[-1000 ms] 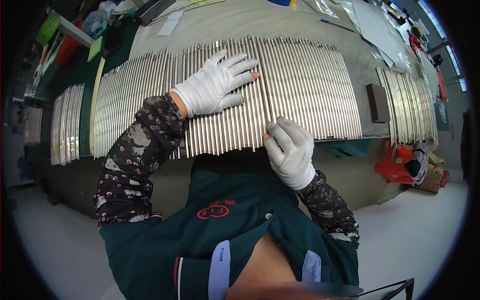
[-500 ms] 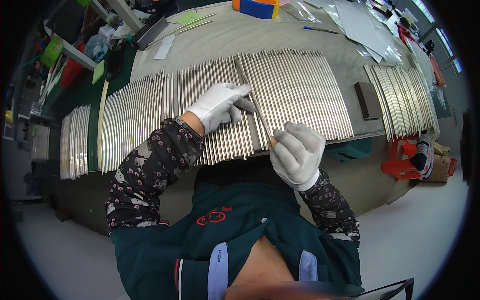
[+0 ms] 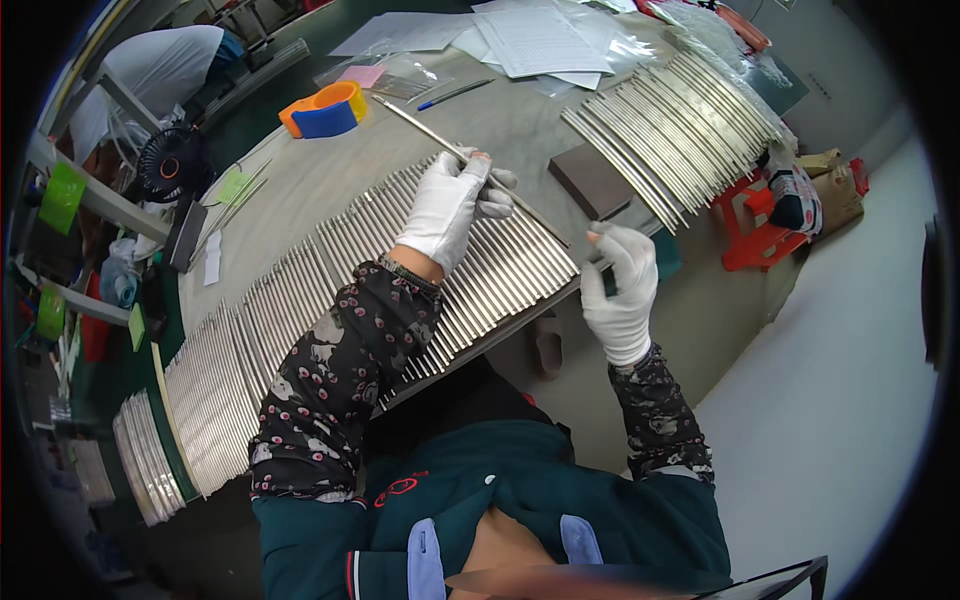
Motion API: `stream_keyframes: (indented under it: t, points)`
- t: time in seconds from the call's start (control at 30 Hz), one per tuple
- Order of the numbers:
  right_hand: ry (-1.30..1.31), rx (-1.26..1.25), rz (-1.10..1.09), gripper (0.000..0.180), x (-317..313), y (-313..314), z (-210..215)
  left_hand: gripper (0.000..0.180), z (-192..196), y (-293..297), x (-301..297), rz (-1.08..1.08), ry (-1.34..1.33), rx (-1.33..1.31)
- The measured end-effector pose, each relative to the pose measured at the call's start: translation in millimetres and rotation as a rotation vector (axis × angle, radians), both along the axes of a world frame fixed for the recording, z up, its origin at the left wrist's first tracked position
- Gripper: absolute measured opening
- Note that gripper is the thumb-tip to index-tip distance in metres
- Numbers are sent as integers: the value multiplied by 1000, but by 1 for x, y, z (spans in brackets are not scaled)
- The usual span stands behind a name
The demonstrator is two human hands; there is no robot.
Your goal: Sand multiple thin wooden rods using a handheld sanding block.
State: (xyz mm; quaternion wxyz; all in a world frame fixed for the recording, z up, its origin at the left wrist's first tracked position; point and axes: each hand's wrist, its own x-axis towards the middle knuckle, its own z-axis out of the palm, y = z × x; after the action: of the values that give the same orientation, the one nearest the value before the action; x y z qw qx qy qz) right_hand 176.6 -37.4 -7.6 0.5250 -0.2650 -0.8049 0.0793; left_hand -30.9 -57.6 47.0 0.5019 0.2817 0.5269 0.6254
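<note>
My left hand (image 3: 445,215), in a white glove with bare fingertips showing, is closed around a long thin metal rod (image 3: 412,118). The rod slants from upper left to lower right, above a wide row of similar silvery rods (image 3: 510,265) laid side by side on the table. Just beyond the rod's lower end is my right hand (image 3: 622,290), also gloved. Its fingers are loosely bent, with thumb and fingers apart and nothing visible between them. Part of the row is hidden beneath my left hand and patterned sleeve.
Right of the row lie a dark block (image 3: 592,183) and another batch of rods (image 3: 675,135). Farther back are an orange and blue tape roll (image 3: 328,110), a blue pen (image 3: 455,95) and papers (image 3: 535,40). A red stool (image 3: 745,240) stands at the right, a small fan (image 3: 172,163) at the left.
The view has swung right. My left hand has carried the rod up and right toward the row's right end. My right hand, earlier pinched at the rod's lower end, has come away from it.
</note>
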Motion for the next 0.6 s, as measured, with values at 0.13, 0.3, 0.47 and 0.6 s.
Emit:
stream_keyframes:
  t: [0.13,0.3,0.47,0.6]
  points:
    - [-108,4,-197,42,19,45,-3,23,-28,32,11,-34,-19,5]
    - [-373,-109,-308,58,-9,79,-1,22,-41,43,10,-34,4,-57]
    - [-594,-205,-242,60,-15,87,-1,21,-38,43,8,-28,-32,-103]
    - [-307,-137,-181,54,20,72,2,19,-39,42,7,-13,-87,-131]
